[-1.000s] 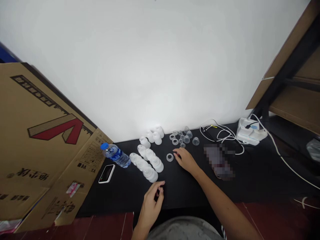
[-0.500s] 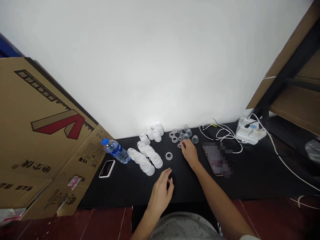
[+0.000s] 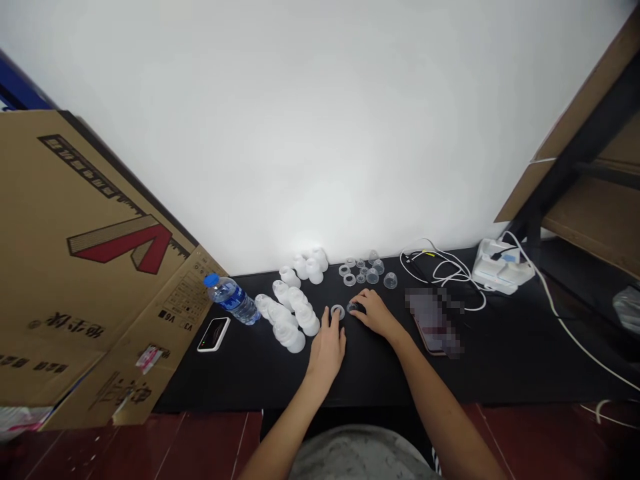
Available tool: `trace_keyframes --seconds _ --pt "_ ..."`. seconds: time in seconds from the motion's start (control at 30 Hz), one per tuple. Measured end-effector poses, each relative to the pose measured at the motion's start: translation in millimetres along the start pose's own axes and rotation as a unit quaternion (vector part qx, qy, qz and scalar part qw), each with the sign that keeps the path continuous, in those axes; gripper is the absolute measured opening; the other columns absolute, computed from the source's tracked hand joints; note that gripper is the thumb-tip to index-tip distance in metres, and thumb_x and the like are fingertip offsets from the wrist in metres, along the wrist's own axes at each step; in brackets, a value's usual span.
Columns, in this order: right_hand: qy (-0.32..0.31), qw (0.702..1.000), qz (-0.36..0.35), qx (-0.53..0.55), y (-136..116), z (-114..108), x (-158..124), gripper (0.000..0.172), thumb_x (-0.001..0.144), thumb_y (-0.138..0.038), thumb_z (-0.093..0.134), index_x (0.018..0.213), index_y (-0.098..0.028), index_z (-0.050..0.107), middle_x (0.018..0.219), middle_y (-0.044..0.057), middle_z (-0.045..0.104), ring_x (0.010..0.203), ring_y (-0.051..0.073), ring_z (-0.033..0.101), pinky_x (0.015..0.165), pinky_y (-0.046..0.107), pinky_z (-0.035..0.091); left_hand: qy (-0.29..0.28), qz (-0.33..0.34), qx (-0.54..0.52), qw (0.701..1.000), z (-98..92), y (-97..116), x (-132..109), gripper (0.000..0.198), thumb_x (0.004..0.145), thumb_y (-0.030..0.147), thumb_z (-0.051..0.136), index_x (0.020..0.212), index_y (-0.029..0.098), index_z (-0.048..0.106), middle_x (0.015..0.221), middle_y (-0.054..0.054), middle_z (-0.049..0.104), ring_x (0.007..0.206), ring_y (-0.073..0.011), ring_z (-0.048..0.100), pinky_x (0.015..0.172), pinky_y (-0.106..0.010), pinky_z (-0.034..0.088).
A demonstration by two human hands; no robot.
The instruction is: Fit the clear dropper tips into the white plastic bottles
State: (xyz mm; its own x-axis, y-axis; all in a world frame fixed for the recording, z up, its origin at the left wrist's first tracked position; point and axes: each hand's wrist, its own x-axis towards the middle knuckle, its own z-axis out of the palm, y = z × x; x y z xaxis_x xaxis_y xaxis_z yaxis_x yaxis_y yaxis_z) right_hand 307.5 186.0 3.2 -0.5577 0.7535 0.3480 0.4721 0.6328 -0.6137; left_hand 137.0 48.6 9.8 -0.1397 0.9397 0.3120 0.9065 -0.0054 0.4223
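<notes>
My left hand [image 3: 327,343] lies flat on the black table [image 3: 500,353], its fingertips touching a clear ring [image 3: 337,311]. My right hand [image 3: 376,315] is just right of the ring, fingers curled in a pinch on a small clear cap [image 3: 353,307]. A row of white dome-shaped parts [image 3: 289,321] lies left of my left hand. More white parts [image 3: 307,265] stand by the wall. A cluster of small clear caps and rings [image 3: 366,270] sits behind my right hand.
A water bottle [image 3: 231,300] and a small phone [image 3: 214,333] lie at the left, beside a big cardboard box [image 3: 75,267]. Another phone [image 3: 434,319], white cables [image 3: 445,270] and a white power strip [image 3: 500,270] are at the right, under a wooden shelf [image 3: 575,160].
My right hand went back to the cluster of clear parts, then returned beside the ring with a small cap. My left hand slid forward from the table's front to the ring.
</notes>
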Motion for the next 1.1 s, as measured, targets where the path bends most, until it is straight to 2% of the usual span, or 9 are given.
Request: trace_keyframes --seconds 0.1,0.17,0.27,0.37,0.5,0.67,0.83,1.0,1.1 --pt "0.028 0.996 0.044 0.072 2.0 -2.3 3.1 0.011 0.094 -0.027 0.075 0.105 -0.023 0.075 0.104 0.009 0.074 0.095 0.026 0.069 0.090 0.041 0.056 -0.007 -0.007 -0.079 0.997 2.3 7.2 16.7 0.025 0.106 0.022 0.054 0.127 0.022 0.067 0.138 -0.017 0.066 0.100 -0.0275 0.076 0.084 -0.038 0.062" --pt "0.067 0.983 0.094 0.144 2.1 -5.3 5.0 0.015 0.096 -0.035 0.071 0.105 -0.023 0.073 0.096 0.006 0.075 0.083 0.023 0.070 0.081 0.037 0.057 -0.002 -0.008 -0.175 0.984 5.7 10.6 27.9 0.015 0.108 0.031 0.055 0.111 0.023 0.067 0.118 -0.011 0.069 0.090 -0.0232 0.073 0.082 -0.035 0.059" --pt "0.093 0.956 0.149 0.233 0.1 -8.6 7.1 0.025 0.090 -0.045 0.076 0.100 -0.022 0.075 0.084 0.003 0.075 0.071 0.020 0.067 0.069 0.033 0.056 -0.002 -0.057 -0.345 0.937 11.1 11.8 38.7 0.029 0.110 0.050 0.052 0.105 0.023 0.062 0.092 -0.005 0.069 0.076 -0.0191 0.068 0.072 -0.031 0.055" --pt "0.029 0.920 0.194 0.339 -4.8 -8.3 8.6 0.037 0.083 -0.055 0.080 0.092 -0.020 0.075 0.076 0.003 0.075 0.058 0.017 0.063 0.055 0.030 0.052 0.002 -0.109 -0.462 0.880 16.2 9.4 41.3 0.042 0.109 0.062 0.048 0.104 0.022 0.058 0.078 0.000 0.067 0.063 -0.0154 0.060 0.063 -0.027 0.049" --pt "0.006 0.869 0.226 0.439 -12.9 -8.9 9.0 0.047 0.077 -0.060 0.087 0.095 -0.020 0.070 0.074 0.003 0.077 0.050 0.014 0.060 0.049 0.026 0.049 0.027 -0.125 -0.521 0.844 20.7 5.3 40.1 0.048 0.106 0.067 0.051 0.102 0.020 0.061 0.079 -0.002 0.069 0.062 -0.0142 0.059 0.062 -0.026 0.048" --pt "0.000 0.834 0.260 0.488 -19.3 -13.4 6.9 0.053 0.083 -0.069 0.082 0.073 -0.020 0.064 0.061 0.001 0.071 0.043 0.010 0.052 0.043 0.022 0.040 0.033 -0.123 -0.540 0.832 21.0 5.5 40.1 0.049 0.105 0.067 0.053 0.100 0.020 0.060 0.081 -0.003 0.072 0.062 -0.0135 0.063 0.062 -0.027 0.050" --pt "-0.001 0.830 0.292 0.476 -20.8 -12.1 6.0 0.060 0.080 -0.076 0.080 0.068 -0.019 0.065 0.050 -0.002 0.061 0.034 0.009 0.044 0.034 0.023 0.032 0.044 -0.141 -0.561 0.815 22.9 5.8 42.0 0.050 0.103 0.071 0.053 0.106 0.021 0.053 0.097 -0.009 0.078 0.067 -0.0166 0.074 0.060 -0.028 0.057" --pt "0.049 0.826 0.280 0.486 -22.7 -10.6 6.4 0.060 0.078 -0.076 0.082 0.065 -0.022 0.061 0.049 -0.002 0.061 0.033 0.011 0.047 0.033 0.024 0.040 0.032 -0.152 -0.575 0.804 27.0 3.8 43.5 0.058 0.102 0.073 0.051 0.123 0.019 0.053 0.099 -0.011 0.079 0.071 -0.0200 0.079 0.064 -0.033 0.064" --pt "0.036 0.832 0.269 0.483 -25.4 -5.1 6.3 0.060 0.078 -0.076 0.082 0.066 -0.021 0.062 0.051 0.000 0.064 0.034 0.013 0.052 0.033 0.024 0.044 0.017 -0.142 -0.560 0.816 25.8 4.9 43.1 0.059 0.103 0.073 0.050 0.122 0.018 0.058 0.092 -0.008 0.077 0.069 -0.0196 0.077 0.065 -0.033 0.064"
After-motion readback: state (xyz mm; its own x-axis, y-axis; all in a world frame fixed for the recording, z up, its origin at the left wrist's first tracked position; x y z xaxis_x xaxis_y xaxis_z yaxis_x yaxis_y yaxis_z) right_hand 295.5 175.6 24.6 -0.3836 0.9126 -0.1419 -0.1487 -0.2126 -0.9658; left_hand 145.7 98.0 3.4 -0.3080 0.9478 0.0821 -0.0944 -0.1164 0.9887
